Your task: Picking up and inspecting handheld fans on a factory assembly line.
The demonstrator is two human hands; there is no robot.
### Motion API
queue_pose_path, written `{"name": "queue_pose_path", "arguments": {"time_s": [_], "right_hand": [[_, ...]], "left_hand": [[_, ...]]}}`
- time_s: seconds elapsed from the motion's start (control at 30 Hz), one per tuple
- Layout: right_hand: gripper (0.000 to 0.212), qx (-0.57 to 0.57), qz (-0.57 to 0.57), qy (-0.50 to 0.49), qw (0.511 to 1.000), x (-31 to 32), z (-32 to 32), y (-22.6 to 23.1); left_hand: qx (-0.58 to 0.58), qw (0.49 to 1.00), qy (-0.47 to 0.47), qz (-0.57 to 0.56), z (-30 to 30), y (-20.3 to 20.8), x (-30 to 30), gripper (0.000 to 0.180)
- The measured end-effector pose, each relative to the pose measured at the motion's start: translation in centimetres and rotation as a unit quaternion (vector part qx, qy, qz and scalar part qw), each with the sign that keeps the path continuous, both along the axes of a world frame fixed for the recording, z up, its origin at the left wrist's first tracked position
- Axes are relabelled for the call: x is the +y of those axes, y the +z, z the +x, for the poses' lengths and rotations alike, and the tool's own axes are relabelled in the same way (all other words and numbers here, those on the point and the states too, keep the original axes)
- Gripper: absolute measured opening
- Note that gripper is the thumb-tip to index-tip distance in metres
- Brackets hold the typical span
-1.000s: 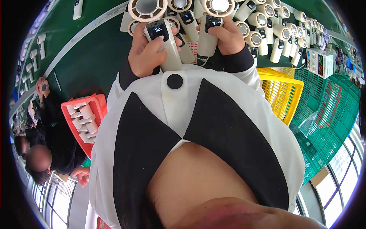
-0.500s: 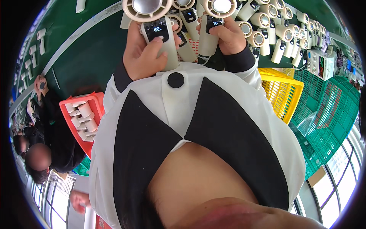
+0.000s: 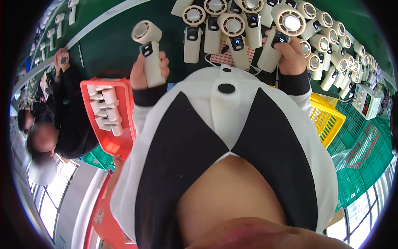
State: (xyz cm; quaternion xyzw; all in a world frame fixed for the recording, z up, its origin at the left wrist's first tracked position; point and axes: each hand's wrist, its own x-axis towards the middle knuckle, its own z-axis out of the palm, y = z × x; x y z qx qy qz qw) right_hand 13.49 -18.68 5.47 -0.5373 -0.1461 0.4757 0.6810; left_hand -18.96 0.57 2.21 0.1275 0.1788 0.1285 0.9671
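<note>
Two held fans (image 3: 150, 58), one red tray (image 3: 124, 137)

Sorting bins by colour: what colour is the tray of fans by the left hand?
Red-orange tray, clearest in the head view.

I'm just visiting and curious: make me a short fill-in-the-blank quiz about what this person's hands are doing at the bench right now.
1. The left hand holds a cream handheld fan above the ____ crate of more fans.
2. The right hand grips another handheld fan; a ____ basket sits beside that arm.
3. The table under the rows of fans is ____.

Missing words: red; yellow; green
</note>
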Motion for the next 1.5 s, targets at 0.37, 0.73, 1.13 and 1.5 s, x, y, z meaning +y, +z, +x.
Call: {"name": "queue_pose_path", "arguments": {"time_s": [0.37, 0.73, 1.13, 1.5], "right_hand": [[0.046, 0.016, -0.084, 0.002, 0.996, -1.0, -1.6, 1.2], [0.048, 0.017, -0.017, -0.026, 0.999, 0.3, -0.3, 2.0], [0.049, -0.002, -0.015, -0.027, 1.000, -0.5, -1.1, 2.3], [0.049, -0.010, -0.021, -0.024, 0.999, -0.6, -1.2, 2.1]], "left_hand": [[0.122, 0.980, 0.148, 0.045, 2.0, -0.1, -2.0, 0.039], [0.157, 0.937, 0.146, 0.277, 6.0, 3.5, -1.5, 0.032], [0.082, 0.871, 0.154, 0.460, 9.1, 12.1, -4.6, 0.053], [0.047, 0.811, 0.120, 0.571, 10.0, 12.1, -4.0, 0.061]]}}
